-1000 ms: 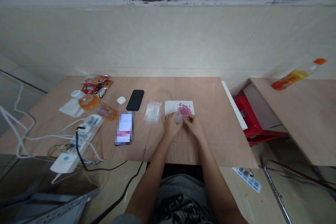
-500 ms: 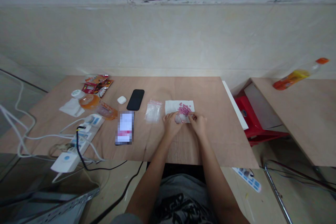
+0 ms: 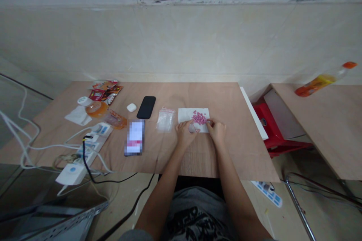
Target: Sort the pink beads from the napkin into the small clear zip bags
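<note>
A heap of small pink beads point(image 3: 199, 118) lies on a white sheet of paper point(image 3: 184, 114) in front of me. My left hand point(image 3: 185, 133) is over the paper's lower left corner, closed on a small clear zip bag point(image 3: 193, 127); the bag's mouth is close to the lower edge of the heap. My right hand point(image 3: 217, 131) rests at the paper's right edge. Its thumb and fingertip are pinched together beside the beads, and whatever is between them is too small to make out.
Left of the paper lie a stack of clear zip bags point(image 3: 165, 119), a black phone point(image 3: 146, 107), a lit phone point(image 3: 135, 138) and a white case point(image 3: 131, 107). Farther left are an orange drink bottle point(image 3: 104, 113), snack packets point(image 3: 105, 92) and a power strip point(image 3: 85, 154) with cables.
My right hand has shifted slightly right, from the lower edge of the beads to the paper's right edge. My left hand and the bag stay in place.
</note>
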